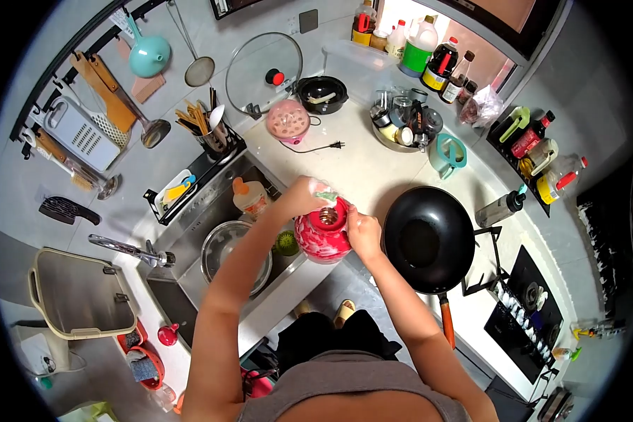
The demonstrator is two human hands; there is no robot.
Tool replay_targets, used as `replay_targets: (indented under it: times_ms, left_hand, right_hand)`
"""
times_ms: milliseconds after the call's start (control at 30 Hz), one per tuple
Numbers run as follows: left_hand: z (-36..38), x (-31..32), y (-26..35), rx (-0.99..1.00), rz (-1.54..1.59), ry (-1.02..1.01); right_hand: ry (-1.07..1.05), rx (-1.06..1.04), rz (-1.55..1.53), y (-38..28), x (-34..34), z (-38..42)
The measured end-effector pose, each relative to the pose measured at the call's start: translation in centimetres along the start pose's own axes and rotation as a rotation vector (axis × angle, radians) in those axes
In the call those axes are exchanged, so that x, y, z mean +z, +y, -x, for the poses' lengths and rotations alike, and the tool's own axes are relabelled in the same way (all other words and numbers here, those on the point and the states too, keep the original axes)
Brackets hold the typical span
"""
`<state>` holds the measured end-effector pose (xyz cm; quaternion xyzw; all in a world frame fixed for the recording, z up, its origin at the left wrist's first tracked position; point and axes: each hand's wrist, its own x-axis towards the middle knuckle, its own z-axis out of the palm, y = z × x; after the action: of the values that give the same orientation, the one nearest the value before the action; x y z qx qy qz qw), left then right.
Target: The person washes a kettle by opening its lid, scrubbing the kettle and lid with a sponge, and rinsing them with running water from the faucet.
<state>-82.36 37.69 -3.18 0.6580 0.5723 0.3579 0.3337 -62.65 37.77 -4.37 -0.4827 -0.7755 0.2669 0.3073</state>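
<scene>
A round red thermos jug [322,241], streaked with white suds, is held over the sink's front edge, its open mouth facing up toward me. My right hand [364,233] is closed on the jug's right side, where its handle seems to be. My left hand [307,197] is closed on a soapy green-and-white sponge [325,196] at the rim of the jug. Just below, in the sink [193,243], are a green scrubber ball [286,243], a clear basin [221,260] and a bottle with an orange cap [250,195].
A black wok [429,239] stands on the counter to the right, near the gas stove [524,316]. Behind are a pink appliance [288,121] with a plug, a bowl of jars [404,126] and a teal jug [447,155]. A faucet [133,251] rises at left.
</scene>
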Motion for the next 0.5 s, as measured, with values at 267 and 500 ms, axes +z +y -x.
replay_targets:
  times_ms: [267,500]
  left_hand:
    - [2.7,0.4,2.9,-0.007,-0.052,0.248]
    - [5.7,1.7,2.8,0.080,-0.209,0.663]
  right_hand:
    - [0.057,0.034,-0.023,-0.5,-0.4,0.2]
    - [0.024,0.050,-0.030,-0.2,0.2,0.0]
